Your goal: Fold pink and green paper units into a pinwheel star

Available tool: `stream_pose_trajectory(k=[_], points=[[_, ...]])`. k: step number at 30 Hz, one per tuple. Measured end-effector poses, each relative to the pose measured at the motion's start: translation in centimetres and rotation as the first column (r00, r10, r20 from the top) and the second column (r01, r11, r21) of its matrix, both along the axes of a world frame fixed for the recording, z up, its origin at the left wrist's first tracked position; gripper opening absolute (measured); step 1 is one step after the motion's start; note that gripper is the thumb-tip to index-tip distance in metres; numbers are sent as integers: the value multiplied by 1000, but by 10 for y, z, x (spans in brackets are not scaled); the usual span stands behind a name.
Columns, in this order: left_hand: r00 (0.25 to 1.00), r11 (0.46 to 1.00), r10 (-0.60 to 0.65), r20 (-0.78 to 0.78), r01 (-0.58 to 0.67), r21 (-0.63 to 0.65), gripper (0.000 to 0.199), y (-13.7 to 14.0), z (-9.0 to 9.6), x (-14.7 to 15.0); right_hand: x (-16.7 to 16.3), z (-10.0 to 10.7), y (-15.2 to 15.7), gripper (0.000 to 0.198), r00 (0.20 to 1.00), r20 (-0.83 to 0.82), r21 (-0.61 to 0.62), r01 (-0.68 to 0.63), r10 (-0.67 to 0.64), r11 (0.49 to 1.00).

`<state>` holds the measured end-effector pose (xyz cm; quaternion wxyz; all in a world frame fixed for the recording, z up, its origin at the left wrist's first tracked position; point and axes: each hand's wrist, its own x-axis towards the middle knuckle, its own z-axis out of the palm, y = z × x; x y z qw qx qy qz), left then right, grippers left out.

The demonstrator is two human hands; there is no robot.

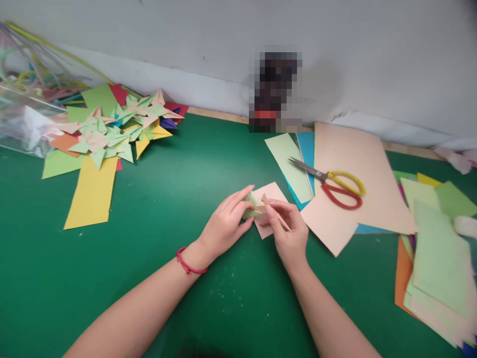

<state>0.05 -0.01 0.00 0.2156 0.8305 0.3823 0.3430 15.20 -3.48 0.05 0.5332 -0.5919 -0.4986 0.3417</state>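
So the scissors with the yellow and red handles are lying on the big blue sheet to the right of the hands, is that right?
Not quite. In the head view the scissors do have yellow and red handles and lie right of the hands, but they rest mainly on the big peach sheet, with the blade tips over a light green strip. The blue sheet only peeks out from under those.

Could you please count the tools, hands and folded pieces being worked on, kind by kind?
Scissors: 1
Hands: 2, left hand and right hand
Folded pieces in the fingers: 2, green folded piece and peach folded piece
Total: 5
The pile of finished stars overlaps too much to count.
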Motion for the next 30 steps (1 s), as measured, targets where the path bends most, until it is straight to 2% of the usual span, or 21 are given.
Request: stream_pose_trajectory(k=[5,12,21,30], points=[[1000,1000,-1,-13,1,-1,15,0,1,0,-2,1,0,6,998,-52,15,24,-23,1000],[1000,1000,10,-9,-10,-3,17,0,1,0,-2,-2,0,11,997,-83,-39,-5,2,999],[1000,1000,20,-9,-19,4,17,-1,0,1,-1,-3,0,8,995,-96,-35,-29,25,999],[998,999,13,56,-11,-36,26,-1,1,1,0,-5,0,9,996,-84,-57,-17,12,998]])
